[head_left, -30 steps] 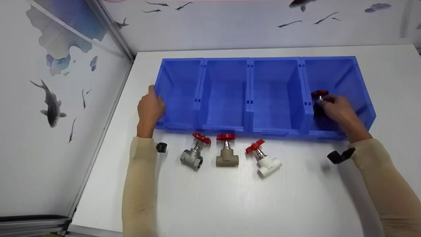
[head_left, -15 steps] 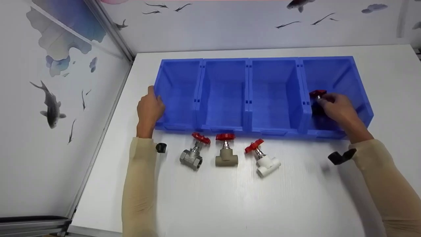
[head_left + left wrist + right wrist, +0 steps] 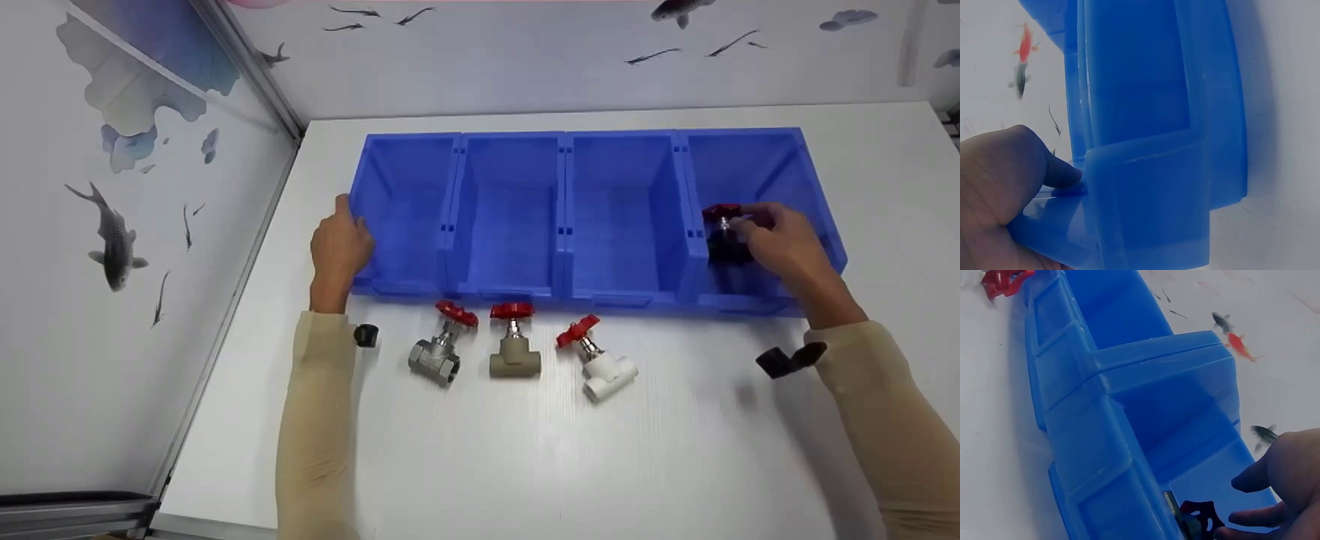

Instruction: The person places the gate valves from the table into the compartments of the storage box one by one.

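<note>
At the left end of the row of blue bins [image 3: 512,294], my left hand [image 3: 341,251] grips the leftmost bin's side wall; the left wrist view shows the thumb [image 3: 1064,173] over its rim. My right hand [image 3: 793,247] is inside the rightmost bin, beside a dark valve with a red handwheel [image 3: 721,211]. In the right wrist view its fingers [image 3: 1258,517] are spread, thumb apart, a fingertip close to the valve's handwheel [image 3: 1207,516]. Part of that valve is hidden by the bin wall there.
In front of the bins lie a metal valve [image 3: 435,360], a grey-brown valve [image 3: 515,358] and a white valve [image 3: 609,375], all with red handwheels. Patterned panels [image 3: 480,67] stand behind and at the left of the white table [image 3: 465,450].
My right hand has shifted slightly right, its fingers loosened from the dark valve, which stays in the rightmost bin. My left hand keeps its hold. The head view has drifted slightly.
</note>
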Motion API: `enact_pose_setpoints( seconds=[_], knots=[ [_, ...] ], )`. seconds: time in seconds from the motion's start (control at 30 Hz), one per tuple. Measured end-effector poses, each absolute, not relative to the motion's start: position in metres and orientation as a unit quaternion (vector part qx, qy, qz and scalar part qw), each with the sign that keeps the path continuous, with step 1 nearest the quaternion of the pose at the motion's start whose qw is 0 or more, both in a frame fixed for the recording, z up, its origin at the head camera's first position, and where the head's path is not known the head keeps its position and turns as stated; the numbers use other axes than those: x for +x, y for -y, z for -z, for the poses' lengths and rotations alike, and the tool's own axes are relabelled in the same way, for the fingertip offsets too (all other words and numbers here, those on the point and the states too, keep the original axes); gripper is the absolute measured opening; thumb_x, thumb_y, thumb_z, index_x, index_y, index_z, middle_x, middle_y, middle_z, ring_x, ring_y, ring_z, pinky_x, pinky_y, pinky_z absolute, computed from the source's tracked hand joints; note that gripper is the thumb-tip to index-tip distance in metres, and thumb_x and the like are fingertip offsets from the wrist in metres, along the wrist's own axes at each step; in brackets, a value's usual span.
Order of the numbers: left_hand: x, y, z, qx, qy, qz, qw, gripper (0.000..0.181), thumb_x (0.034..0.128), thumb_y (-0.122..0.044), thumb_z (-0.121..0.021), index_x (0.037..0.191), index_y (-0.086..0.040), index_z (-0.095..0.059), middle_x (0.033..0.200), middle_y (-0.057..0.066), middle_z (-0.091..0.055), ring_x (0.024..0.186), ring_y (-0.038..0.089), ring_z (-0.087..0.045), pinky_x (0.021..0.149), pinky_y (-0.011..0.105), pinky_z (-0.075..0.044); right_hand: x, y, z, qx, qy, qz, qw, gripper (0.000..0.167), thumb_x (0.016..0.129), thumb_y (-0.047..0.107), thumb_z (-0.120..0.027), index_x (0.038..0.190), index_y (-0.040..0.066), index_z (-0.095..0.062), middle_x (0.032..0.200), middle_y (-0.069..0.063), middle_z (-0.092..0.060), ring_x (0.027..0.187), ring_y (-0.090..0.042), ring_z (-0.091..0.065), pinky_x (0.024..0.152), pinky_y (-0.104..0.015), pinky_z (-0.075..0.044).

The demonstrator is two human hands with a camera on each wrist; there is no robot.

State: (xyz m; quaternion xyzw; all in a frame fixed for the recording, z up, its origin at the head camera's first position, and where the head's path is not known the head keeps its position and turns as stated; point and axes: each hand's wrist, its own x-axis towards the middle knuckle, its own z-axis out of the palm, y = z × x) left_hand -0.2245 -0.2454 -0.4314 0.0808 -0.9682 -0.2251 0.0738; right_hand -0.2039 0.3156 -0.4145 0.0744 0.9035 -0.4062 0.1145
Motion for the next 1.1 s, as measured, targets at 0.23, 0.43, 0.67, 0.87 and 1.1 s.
enact_pose_setpoints(
  seconds=[0.23,0.43,0.67,0.87,1.1],
  knots=[
    [-0.225,0.245,0.43,0.085,0.968,0.225,0.073,0.048,0.1022,-0.017,-0.046,0.144,0.004,-0.039,0.117,0.034,-0.064,0.1,0.05,-0.065,0.082,0.058,-0.051,-0.197,-0.311,0.403,0.073,-0.905,0.402,0.118,0.077,0.101,0.057,-0.038,0.154,0.002,-0.029,0.146,-0.026,-0.04,0.12,-0.037,-0.044,0.088,-0.044,-0.041],
    [-0.225,0.246,0.431,0.082,0.968,0.225,0.075,0.047,0.1021,-0.016,-0.046,0.144,0.005,-0.039,0.114,0.034,-0.064,0.099,0.049,-0.065,0.082,0.058,-0.051,-0.187,-0.304,0.392,0.059,-0.908,0.402,0.104,0.076,0.1,0.058,-0.041,0.151,0.003,-0.035,0.141,-0.021,-0.045,0.114,-0.032,-0.048,0.081,-0.033,-0.043],
    [-0.225,0.246,0.432,0.084,0.968,0.223,0.073,0.048,0.102,-0.017,-0.046,0.144,0.005,-0.039,0.115,0.034,-0.064,0.101,0.049,-0.065,0.083,0.058,-0.05,-0.174,-0.293,0.379,0.037,-0.911,0.401,0.088,0.069,0.1,0.056,-0.043,0.147,0.006,-0.042,0.136,-0.016,-0.05,0.113,-0.027,-0.047,0.081,-0.03,-0.043],
    [-0.226,0.247,0.432,0.087,0.969,0.224,0.066,0.049,0.1022,-0.017,-0.046,0.145,0.005,-0.038,0.116,0.034,-0.063,0.102,0.049,-0.064,0.084,0.058,-0.05,-0.164,-0.285,0.371,0.016,-0.911,0.404,0.077,0.065,0.101,0.054,-0.043,0.143,0.005,-0.046,0.134,-0.016,-0.052,0.113,-0.027,-0.05,0.088,-0.039,-0.04],
    [-0.225,0.246,0.431,0.082,0.969,0.22,0.075,0.048,0.1008,-0.015,-0.047,0.144,0.004,-0.039,0.112,0.034,-0.065,0.098,0.05,-0.065,0.081,0.058,-0.051,-0.153,-0.275,0.362,-0.012,-0.909,0.412,0.062,0.058,0.101,0.049,-0.047,0.139,0.006,-0.051,0.128,-0.011,-0.057,0.104,-0.021,-0.057,0.083,-0.028,-0.04]
  ],
)
